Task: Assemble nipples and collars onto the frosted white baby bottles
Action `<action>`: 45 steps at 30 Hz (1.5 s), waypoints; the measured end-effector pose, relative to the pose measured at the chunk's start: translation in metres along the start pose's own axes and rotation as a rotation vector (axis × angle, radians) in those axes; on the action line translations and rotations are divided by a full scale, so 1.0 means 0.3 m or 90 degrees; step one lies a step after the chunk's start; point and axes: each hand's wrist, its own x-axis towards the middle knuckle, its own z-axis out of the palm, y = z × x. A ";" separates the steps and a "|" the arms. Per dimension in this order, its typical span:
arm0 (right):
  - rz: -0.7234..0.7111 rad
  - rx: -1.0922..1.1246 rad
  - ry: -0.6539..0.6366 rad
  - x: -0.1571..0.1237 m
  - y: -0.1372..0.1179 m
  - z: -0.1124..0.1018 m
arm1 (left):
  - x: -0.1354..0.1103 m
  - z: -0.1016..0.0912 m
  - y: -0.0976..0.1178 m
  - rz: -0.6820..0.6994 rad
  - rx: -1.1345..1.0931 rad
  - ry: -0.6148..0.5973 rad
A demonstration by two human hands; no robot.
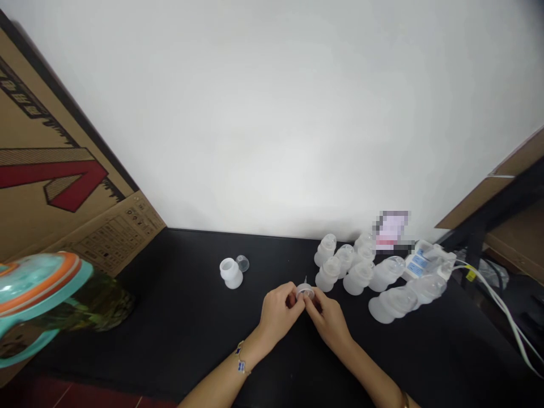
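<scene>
In the head view my left hand [280, 310] and my right hand [327, 317] meet above the black table. Both pinch a small white round bottle collar [305, 291] between thumbs and fingertips. A thin pointed bit sticks up from its far side; the fingers partly cover the rest. Left of my hands stands a small white bottle [232, 273] with its mouth uncovered. Beside it lies a clear dome cap [242, 262]. Just right of my hands several white bottles with clear domed tops [328, 273] stand grouped together.
A white power strip [420, 260] with cables [505, 306] lies at the right, near more bottles. A blurred pink item [390, 229] leans by the wall. On the left are a large teal-lidded jug [46, 283] and a cardboard box [55, 147]. A white wall [272, 113] rises behind.
</scene>
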 end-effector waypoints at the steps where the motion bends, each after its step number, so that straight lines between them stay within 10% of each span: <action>1: -0.001 0.002 0.002 0.000 -0.001 -0.001 | 0.000 0.000 0.001 -0.001 0.000 0.000; 45: 0.009 -0.017 -0.002 0.002 0.003 -0.001 | -0.004 -0.002 -0.003 0.009 0.003 -0.006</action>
